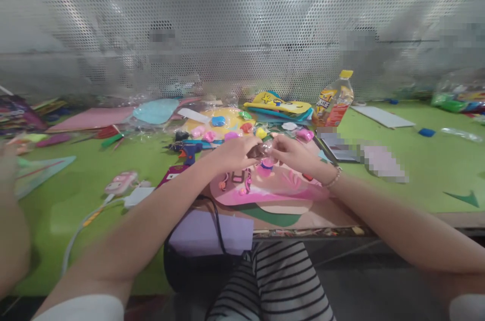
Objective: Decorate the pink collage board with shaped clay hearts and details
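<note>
My left hand (238, 151) and my right hand (294, 156) meet over the decorated pink craft piece (223, 195). Both hands have their fingers closed on a clear plastic packet (260, 151) with something dark brown inside, partly hidden by the fingers. Directly below the packet, a small pink figure with a blue band (265, 166) is on the craft piece. Dark letters, pink curls and little round bits decorate its surface. Several small bright packets, among them a yellow one (261, 132) and a magenta one (304, 135), lie just beyond my hands.
A blue glue gun (191, 153) lies left of my hands. At the back right stands a bottle with a yellow cap (336, 101), beside stacked yellow foam shapes (280, 103). A pink device with a cable (121, 182) is at left. Another person's arm (11, 230) reaches in from the left edge.
</note>
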{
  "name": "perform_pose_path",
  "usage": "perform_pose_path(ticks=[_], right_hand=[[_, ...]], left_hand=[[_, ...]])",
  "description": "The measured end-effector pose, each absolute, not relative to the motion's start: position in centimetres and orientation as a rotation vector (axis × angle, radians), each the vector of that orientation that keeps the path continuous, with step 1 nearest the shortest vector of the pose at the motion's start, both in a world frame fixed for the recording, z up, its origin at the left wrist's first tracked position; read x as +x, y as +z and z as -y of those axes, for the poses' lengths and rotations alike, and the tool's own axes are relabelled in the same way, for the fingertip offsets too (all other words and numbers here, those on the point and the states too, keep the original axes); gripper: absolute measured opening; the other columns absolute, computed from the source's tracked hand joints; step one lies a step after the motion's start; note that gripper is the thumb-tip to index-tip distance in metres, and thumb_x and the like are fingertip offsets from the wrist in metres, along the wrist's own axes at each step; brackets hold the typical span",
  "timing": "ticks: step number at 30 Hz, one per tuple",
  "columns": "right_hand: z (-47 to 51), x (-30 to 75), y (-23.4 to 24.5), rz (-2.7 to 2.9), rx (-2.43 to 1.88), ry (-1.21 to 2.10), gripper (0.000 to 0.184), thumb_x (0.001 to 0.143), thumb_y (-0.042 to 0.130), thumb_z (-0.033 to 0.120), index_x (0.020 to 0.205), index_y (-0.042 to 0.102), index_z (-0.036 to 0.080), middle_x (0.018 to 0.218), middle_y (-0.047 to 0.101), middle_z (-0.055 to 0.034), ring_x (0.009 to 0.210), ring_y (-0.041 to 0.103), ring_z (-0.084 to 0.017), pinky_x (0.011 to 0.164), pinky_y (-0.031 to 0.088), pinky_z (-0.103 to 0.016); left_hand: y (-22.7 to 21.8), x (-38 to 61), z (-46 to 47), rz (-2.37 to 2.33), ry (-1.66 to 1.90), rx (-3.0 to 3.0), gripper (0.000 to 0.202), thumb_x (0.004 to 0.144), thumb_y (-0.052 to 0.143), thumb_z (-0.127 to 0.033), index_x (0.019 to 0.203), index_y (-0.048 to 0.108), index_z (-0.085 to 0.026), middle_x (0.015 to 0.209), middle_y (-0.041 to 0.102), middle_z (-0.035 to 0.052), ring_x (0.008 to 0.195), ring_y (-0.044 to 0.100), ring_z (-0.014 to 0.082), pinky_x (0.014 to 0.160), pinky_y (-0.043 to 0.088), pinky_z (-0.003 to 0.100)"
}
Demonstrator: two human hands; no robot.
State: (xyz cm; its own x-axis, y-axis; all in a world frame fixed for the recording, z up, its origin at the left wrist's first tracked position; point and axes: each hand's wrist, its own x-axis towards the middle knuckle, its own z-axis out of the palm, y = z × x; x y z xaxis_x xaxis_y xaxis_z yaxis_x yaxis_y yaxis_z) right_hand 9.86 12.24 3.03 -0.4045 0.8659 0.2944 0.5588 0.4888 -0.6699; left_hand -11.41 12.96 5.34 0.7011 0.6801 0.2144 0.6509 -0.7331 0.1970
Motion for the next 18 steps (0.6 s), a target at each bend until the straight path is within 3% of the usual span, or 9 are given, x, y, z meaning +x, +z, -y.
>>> perform_pose_path(ticks=[5,18], right_hand=[[-11.7,9.7,3.6,2.172,-1.165,0.778,0.033,0.089,0.046,0.041,0.063,0.048,0.020,0.056,0.051,0.0027,0.051,0.047,-0.010,0.049,0.034,-0.024],[-12.0,10.1,3.9,2.192,-0.957,0.879,0.026,0.090,0.043,0.036,0.068,0.044,0.021,0.060,0.049,0.0029,0.056,0.050,-0.011,0.055,0.040,-0.024]], left_hand=[[5.2,-11.1,-12.1,-1.074,0.423,2.851,0.030,0.090,0.059,-0.034,0.113,0.056,-0.015,0.104,0.060,0.0062,0.092,0.060,0.0203,0.080,0.051,0.040],[5.2,-10.3,-11.2,-1.059,0.647,2.404,0.029,0.089,0.061,-0.035,0.108,0.055,-0.014,0.090,0.060,0.0024,0.071,0.059,0.0133,0.063,0.051,0.029]])
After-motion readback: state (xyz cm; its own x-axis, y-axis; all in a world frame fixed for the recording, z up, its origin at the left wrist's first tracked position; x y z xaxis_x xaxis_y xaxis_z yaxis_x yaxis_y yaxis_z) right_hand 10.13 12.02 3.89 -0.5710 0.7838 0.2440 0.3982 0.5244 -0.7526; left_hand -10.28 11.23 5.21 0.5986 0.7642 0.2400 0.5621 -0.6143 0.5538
